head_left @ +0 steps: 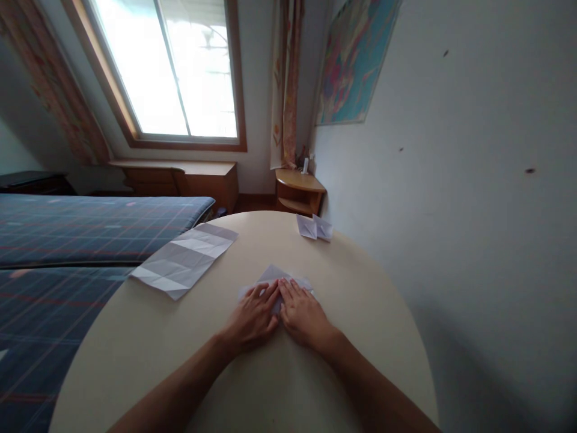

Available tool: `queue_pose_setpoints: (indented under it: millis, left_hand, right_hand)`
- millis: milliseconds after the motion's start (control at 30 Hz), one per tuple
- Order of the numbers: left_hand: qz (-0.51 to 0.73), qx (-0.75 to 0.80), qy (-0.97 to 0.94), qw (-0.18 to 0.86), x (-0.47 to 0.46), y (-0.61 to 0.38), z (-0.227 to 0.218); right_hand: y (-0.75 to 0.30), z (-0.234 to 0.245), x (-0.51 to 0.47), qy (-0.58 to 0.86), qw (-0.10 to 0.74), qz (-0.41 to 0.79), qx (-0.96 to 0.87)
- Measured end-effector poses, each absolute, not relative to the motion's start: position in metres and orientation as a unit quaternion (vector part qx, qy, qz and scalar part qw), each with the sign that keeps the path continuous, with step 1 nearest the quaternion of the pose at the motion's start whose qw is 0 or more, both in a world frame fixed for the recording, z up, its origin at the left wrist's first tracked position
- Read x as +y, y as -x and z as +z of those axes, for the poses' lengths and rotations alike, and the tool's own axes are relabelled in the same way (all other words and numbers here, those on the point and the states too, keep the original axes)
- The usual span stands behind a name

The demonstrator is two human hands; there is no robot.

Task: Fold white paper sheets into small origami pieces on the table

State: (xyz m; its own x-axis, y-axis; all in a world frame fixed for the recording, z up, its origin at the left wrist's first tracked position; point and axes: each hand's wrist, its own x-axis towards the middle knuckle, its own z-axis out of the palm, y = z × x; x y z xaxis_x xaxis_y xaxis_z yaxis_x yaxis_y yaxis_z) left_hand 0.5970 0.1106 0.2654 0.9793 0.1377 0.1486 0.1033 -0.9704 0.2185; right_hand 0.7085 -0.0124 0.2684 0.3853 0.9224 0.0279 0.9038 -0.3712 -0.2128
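Note:
A folded sheet of white paper [271, 272] lies on the round cream table [383, 307], its pointed top edge showing beyond my fingers. My left hand [253, 316] presses on its left part, fingers stretched out. From the other side my right hand [302, 311] lies flat on the paper's right part. The fingertips of both hands come together near the paper's middle. Much of the paper is hidden under the hands, so its exact fold cannot be made out.
A larger creased white sheet [187, 258] lies at the table's left edge. Two small folded paper pieces [314, 228] stand near the far right edge. A bed with a plaid cover [90, 228] borders the table on the left; a white wall [451, 240] rises on the right.

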Motion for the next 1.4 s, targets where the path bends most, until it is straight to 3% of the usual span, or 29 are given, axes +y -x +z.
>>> queue_pose_setpoints:
  millis: [867, 1133, 1400]
  left_hand:
    - [0.049, 0.080, -0.991, 0.096, 0.105, -0.596, 0.272]
    - [0.054, 0.071, -0.991, 0.098, 0.111, -0.596, 0.266]
    - [0.066, 0.075, -0.991, 0.085, 0.113, -0.598, 0.259]
  right_hand:
    - [-0.702, 0.275, -0.033, 0.889, 0.036, 0.064, -0.451]
    - [-0.682, 0.301, -0.028, 0.919, -0.030, 0.067, -0.387]
    - [-0.691, 0.291, -0.009, 0.891, 0.018, 0.089, -0.445]
